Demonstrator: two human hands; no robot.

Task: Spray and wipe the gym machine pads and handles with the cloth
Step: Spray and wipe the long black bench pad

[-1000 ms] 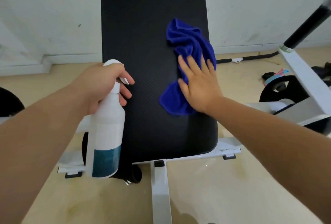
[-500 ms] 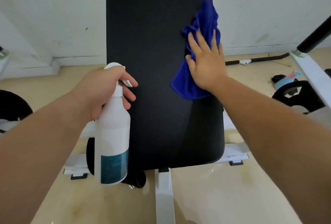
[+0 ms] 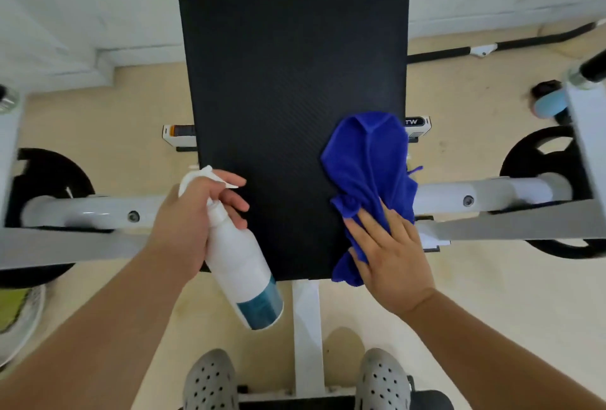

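Note:
A long black bench pad (image 3: 282,88) runs up the middle of the head view. A crumpled blue cloth (image 3: 367,173) lies on the pad's near right corner. My right hand (image 3: 390,255) presses flat on the cloth's near end, fingers straight. My left hand (image 3: 193,223) grips the neck of a white spray bottle (image 3: 239,262) with a teal band, held tilted beside the pad's near left edge, nozzle pointing at the pad.
White frame tubes (image 3: 485,193) stick out on both sides of the pad, with black weight plates (image 3: 537,160) at their ends. A white centre beam (image 3: 306,337) runs toward my grey shoes (image 3: 210,380). A black-gripped bar (image 3: 593,65) rises at the right.
My right hand has dragged the cloth down the pad's right side from its upper part to the near corner. The camera now looks more steeply down. The bottle stays in my left hand.

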